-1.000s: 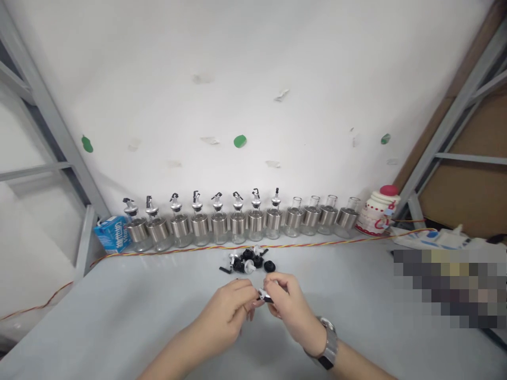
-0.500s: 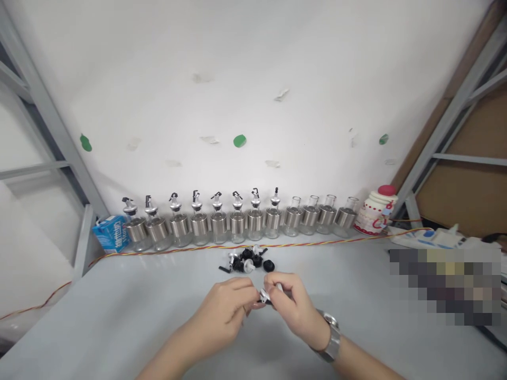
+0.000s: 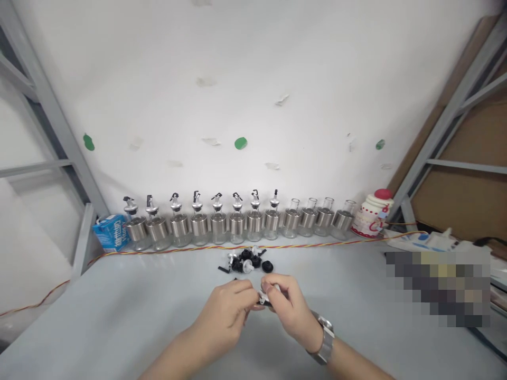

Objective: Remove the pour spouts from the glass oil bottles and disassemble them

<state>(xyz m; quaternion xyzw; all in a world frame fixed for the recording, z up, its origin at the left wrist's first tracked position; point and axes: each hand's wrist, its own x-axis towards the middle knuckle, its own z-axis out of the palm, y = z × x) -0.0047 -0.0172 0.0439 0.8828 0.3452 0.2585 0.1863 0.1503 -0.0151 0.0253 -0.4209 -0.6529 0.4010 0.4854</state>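
Observation:
Close together over the front middle of the table, both hands are closed round a small silver-and-black pourer spout (image 3: pixel 263 298). My left hand (image 3: pixel 227 311) pinches at its left end, fingertips partly hidden. With thumb and fingers my right hand (image 3: pixel 291 309), a metal watch on its wrist, grips the silver part. Just beyond the hands lies a pile of loose pourer parts (image 3: pixel 247 262), silver, clear and black, with a round black stopper (image 3: pixel 268 266) at its right.
Along the wall stands a row of glass bottles with steel bands (image 3: pixel 218 224). Those to the left carry pourers; several at the right have bare necks (image 3: pixel 328 203). A blue carton (image 3: pixel 111 232) and a white-and-red jar (image 3: pixel 372 214) flank them. A twisted red-yellow wire (image 3: pixel 317 244) crosses in front.
The hands stay together on the spout, which has tilted slightly between the fingers. A small dark tip now shows above my left hand. The view has shifted a little.

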